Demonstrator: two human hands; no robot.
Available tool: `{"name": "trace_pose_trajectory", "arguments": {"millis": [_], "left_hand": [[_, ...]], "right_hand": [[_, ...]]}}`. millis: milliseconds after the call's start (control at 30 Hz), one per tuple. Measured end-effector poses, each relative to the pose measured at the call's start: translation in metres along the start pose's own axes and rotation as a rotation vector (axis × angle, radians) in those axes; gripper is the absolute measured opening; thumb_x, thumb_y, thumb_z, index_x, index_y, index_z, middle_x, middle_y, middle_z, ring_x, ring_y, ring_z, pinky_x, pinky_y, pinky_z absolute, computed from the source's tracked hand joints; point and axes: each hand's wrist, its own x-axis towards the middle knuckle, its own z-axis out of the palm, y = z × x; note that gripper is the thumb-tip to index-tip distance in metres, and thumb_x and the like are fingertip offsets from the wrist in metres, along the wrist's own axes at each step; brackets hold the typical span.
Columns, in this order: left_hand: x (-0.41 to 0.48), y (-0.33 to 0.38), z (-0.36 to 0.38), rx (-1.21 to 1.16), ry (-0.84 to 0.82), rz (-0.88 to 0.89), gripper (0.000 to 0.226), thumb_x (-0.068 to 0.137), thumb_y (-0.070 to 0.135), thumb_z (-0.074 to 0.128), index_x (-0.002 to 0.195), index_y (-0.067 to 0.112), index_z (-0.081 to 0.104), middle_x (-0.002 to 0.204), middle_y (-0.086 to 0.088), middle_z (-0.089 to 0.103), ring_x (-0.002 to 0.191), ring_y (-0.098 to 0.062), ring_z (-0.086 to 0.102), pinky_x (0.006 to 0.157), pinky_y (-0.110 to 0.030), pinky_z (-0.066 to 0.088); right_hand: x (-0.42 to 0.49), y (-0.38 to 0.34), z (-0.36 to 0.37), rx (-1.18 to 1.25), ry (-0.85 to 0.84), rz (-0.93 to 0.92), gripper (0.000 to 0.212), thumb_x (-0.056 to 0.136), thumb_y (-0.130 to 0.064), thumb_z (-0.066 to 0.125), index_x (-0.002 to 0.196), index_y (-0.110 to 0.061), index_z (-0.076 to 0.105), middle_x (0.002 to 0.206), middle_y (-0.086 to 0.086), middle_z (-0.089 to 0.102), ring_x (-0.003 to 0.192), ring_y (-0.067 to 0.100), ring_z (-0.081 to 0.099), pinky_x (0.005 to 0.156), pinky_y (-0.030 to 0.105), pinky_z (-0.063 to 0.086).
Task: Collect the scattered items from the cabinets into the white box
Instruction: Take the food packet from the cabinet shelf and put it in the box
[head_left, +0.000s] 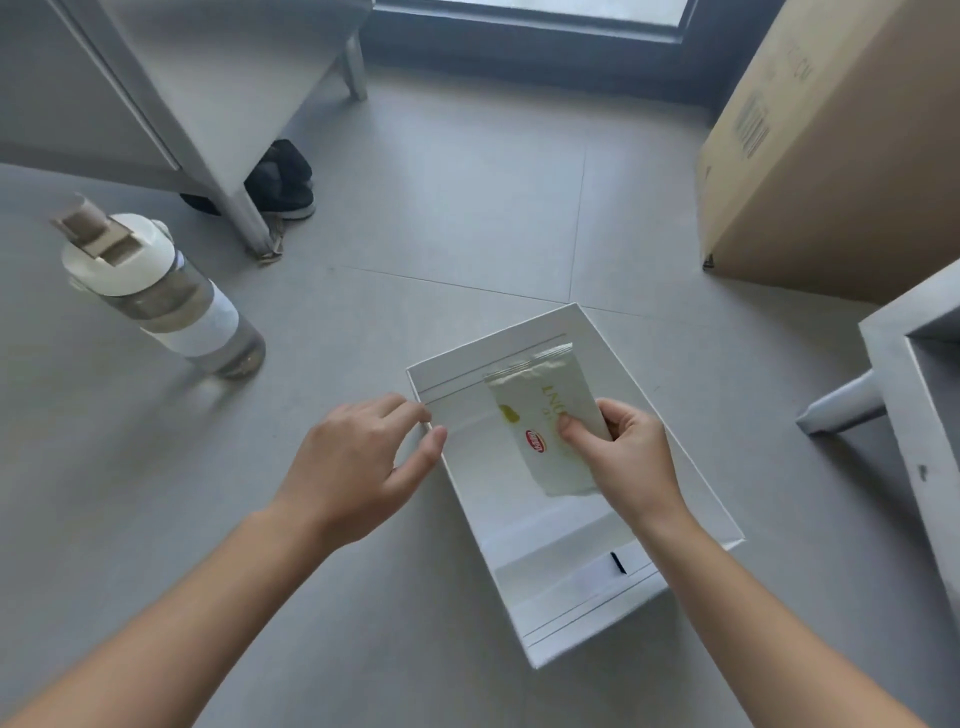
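Pinching a pale green packet (540, 410) in my right hand (626, 457), thumb on top, just over the open white box (566, 587) on the floor. Left hand (353, 467) relaxed, fingers spread, touching the box's left rim. Water bottle (171, 306) stands well left.

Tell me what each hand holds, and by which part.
Right hand pinches the pale green packet by its right edge. Left hand touches the white box's left rim; grip unclear.
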Motion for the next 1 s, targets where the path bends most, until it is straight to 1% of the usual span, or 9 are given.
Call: {"name": "trace_pose_trajectory", "arguments": {"millis": [133,267,367,500,633,700,833,900,1000], "left_hand": [[-0.005,-0.006,0.009,0.015,-0.030,-0.022,0.051,0.094,0.059,0.027,0.103,0.026,0.065,0.099,0.012,0.067,0.087,-0.017,0.062,0.072,-0.028,0.036],[-0.009,-0.008,0.016,0.002,-0.050,-0.041,0.052,0.093,0.060,0.025,0.103,0.027,0.065,0.099,0.013,0.067,0.087,-0.015,0.062,0.073,-0.028,0.039],[-0.012,-0.008,0.017,0.001,-0.045,-0.038,0.052,0.094,0.060,0.026,0.103,0.027,0.065,0.099,0.012,0.067,0.087,-0.015,0.062,0.073,-0.028,0.040],[-0.015,-0.011,0.015,-0.008,-0.042,-0.057,0.053,0.094,0.060,0.024,0.105,0.028,0.065,0.100,0.012,0.068,0.088,-0.015,0.062,0.075,-0.031,0.045],[-0.019,-0.013,0.018,-0.015,-0.051,-0.071,0.055,0.094,0.061,0.022,0.106,0.028,0.064,0.100,0.012,0.067,0.088,-0.014,0.062,0.078,-0.034,0.046],[-0.021,-0.014,0.020,-0.011,-0.048,-0.068,0.054,0.095,0.060,0.022,0.106,0.027,0.064,0.100,0.012,0.067,0.087,-0.013,0.061,0.077,-0.033,0.045],[-0.022,-0.017,0.022,-0.014,-0.034,-0.084,0.052,0.095,0.060,0.024,0.104,0.027,0.064,0.100,0.013,0.067,0.086,-0.013,0.061,0.076,-0.032,0.045],[-0.021,-0.017,0.023,-0.027,-0.026,-0.087,0.051,0.095,0.059,0.025,0.104,0.028,0.064,0.098,0.013,0.067,0.085,-0.013,0.061,0.076,-0.032,0.045],[-0.020,-0.013,0.027,-0.046,-0.011,-0.081,0.047,0.096,0.057,0.028,0.103,0.028,0.064,0.097,0.014,0.066,0.083,-0.012,0.060,0.073,-0.029,0.042]], "right_hand": [[0.013,0.007,0.019,-0.143,-0.038,0.026,0.009,0.085,-0.020,0.075,0.084,-0.011,0.076,0.078,0.010,0.075,0.077,0.035,0.070,0.071,0.050,0.057],[0.022,0.018,0.048,-0.260,-0.066,0.052,0.017,0.083,-0.023,0.073,0.077,-0.008,0.071,0.072,0.013,0.069,0.061,0.020,0.057,0.059,0.042,0.051],[0.020,0.030,0.064,-0.274,-0.124,0.118,0.008,0.083,-0.025,0.077,0.078,-0.018,0.076,0.073,-0.001,0.076,0.072,0.020,0.073,0.069,0.042,0.059],[0.017,0.044,0.071,-0.223,-0.195,0.177,0.001,0.085,-0.021,0.079,0.086,-0.021,0.078,0.080,-0.002,0.079,0.078,0.021,0.076,0.077,0.049,0.061],[0.017,0.053,0.074,-0.204,-0.204,0.216,0.013,0.086,-0.022,0.078,0.098,-0.019,0.079,0.088,-0.005,0.080,0.081,0.018,0.077,0.080,0.047,0.062],[0.017,0.055,0.074,-0.273,-0.204,0.200,0.019,0.086,-0.026,0.077,0.104,-0.022,0.075,0.094,-0.007,0.079,0.083,0.013,0.075,0.079,0.042,0.062],[0.013,0.052,0.071,-0.376,-0.150,0.145,0.049,0.085,-0.035,0.077,0.127,-0.030,0.053,0.095,-0.020,0.066,0.090,0.008,0.068,0.070,0.025,0.053],[0.012,0.050,0.069,-0.384,-0.150,0.130,0.050,0.085,-0.037,0.077,0.128,-0.030,0.052,0.096,-0.021,0.065,0.092,0.005,0.067,0.067,0.018,0.048],[0.013,0.051,0.066,-0.410,-0.200,0.112,0.036,0.086,-0.034,0.075,0.118,-0.031,0.059,0.102,-0.017,0.071,0.096,0.009,0.070,0.077,0.032,0.058]]}}
